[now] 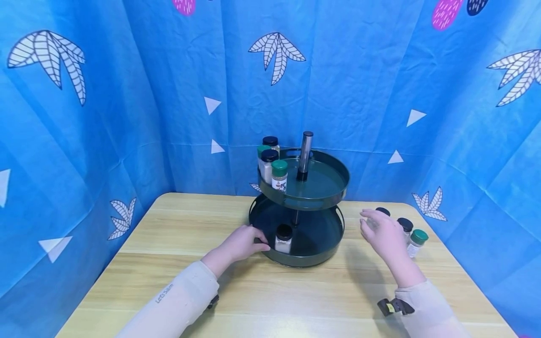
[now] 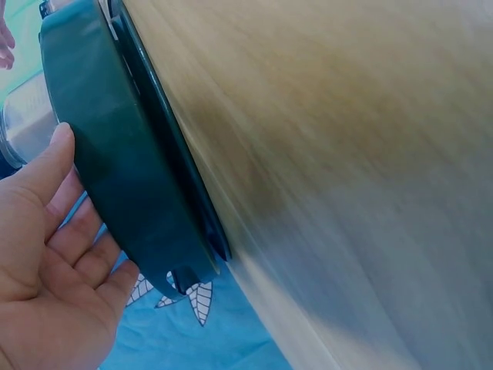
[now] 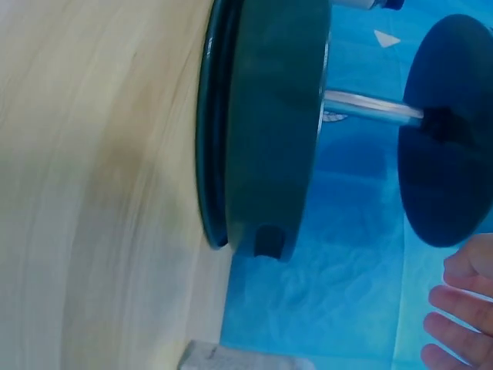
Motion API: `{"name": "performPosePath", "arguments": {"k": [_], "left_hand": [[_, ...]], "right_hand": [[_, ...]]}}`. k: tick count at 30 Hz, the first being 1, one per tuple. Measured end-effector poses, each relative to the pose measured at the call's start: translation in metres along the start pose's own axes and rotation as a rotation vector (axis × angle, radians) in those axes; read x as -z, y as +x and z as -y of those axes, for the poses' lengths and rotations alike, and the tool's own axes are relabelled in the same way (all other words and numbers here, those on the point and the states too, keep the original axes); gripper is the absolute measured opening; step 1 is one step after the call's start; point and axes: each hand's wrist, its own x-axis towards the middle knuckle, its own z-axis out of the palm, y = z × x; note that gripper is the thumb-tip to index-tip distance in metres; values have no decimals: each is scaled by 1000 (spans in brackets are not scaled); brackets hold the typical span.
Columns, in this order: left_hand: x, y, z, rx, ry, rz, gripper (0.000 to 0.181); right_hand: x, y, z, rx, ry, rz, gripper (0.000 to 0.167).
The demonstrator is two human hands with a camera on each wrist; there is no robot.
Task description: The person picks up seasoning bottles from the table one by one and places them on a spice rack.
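A dark green two-tier round rack (image 1: 308,256) stands on the table. My left hand (image 1: 243,245) is at the left front rim of its lower tray, the thumb at the edge and the curled fingers along the rim. Right beside that hand, a black-capped spice jar (image 1: 283,240) stands upright in the lower tray. In the left wrist view, the thumb of my left hand (image 2: 58,262) meets the rim near the clear jar (image 2: 29,116). My right hand (image 1: 384,237) hovers right of the rack, fingers loosely bent and holding nothing; its fingertips show in the right wrist view.
Several spice jars with black and green caps, one a green-capped jar (image 1: 279,176), stand at the left of the upper tray. More jars, including another green-capped jar (image 1: 416,241), stand on the wooden table (image 1: 203,211) behind my right hand. A blue patterned curtain (image 1: 351,94) surrounds the table.
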Motion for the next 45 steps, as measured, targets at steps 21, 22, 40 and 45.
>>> {"name": "performPosePath", "arguments": {"k": [21, 22, 40, 45], "left_hand": [[-1, -2, 1, -29, 0, -20, 12], [-1, -1, 1, -30, 0, -21, 12], [0, -1, -1, -2, 1, -8, 14], [1, -2, -1, -5, -2, -4, 14]], "right_hand": [[-18, 2, -30, -85, -10, -148, 24], [-18, 2, -31, -88, -13, -151, 24], [-22, 5, -43, -127, -13, -127, 25], [-24, 6, -47, -132, -22, -114, 26]]}}
